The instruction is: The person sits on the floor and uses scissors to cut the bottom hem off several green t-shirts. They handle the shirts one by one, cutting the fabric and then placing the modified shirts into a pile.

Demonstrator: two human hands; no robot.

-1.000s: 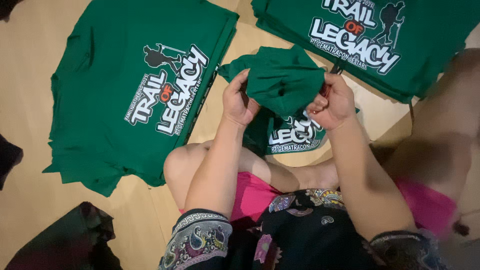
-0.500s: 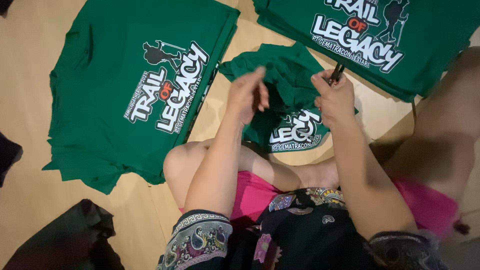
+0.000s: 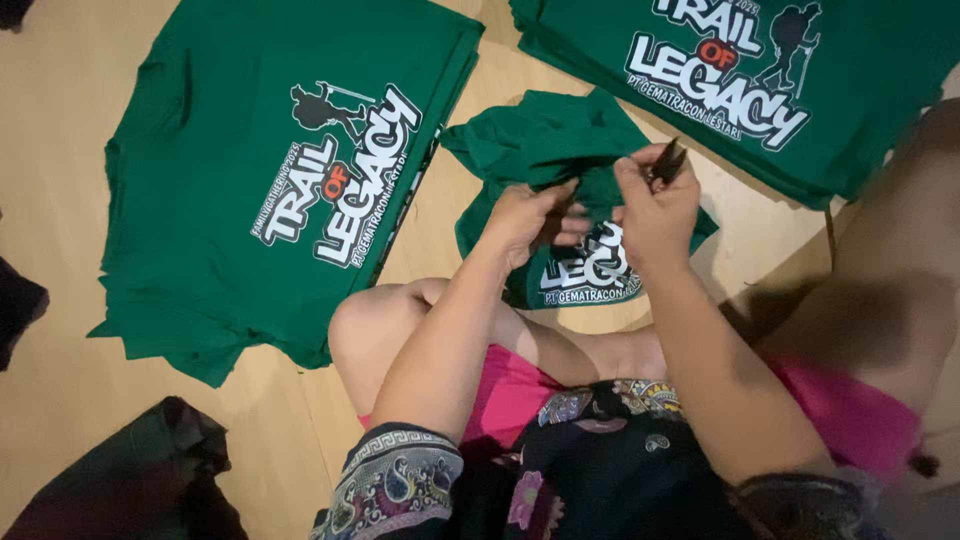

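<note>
A crumpled green T-shirt [image 3: 545,135] with a white print lies on the wooden floor in front of my bent knee [image 3: 372,330]. My left hand [image 3: 535,220] pinches a fold of its fabric near the middle. My right hand [image 3: 655,205] is close beside it, touching the same fold, with its fingers closed on a thin dark pen-like object [image 3: 668,160] that sticks up from the fingertips. Exactly what lies between the two hands is hidden by the fingers.
A flat stack of green printed T-shirts [image 3: 250,180] lies to the left, and another such stack [image 3: 850,120] at the upper right. A dark cloth bundle [image 3: 130,480] sits at the lower left, and a dark item [image 3: 15,305] at the left edge. My other leg [image 3: 880,290] is on the right.
A second ago both hands held the shirt bunched up. The left hand then let go and opened, and now both hands have come together on a fold lower down.
</note>
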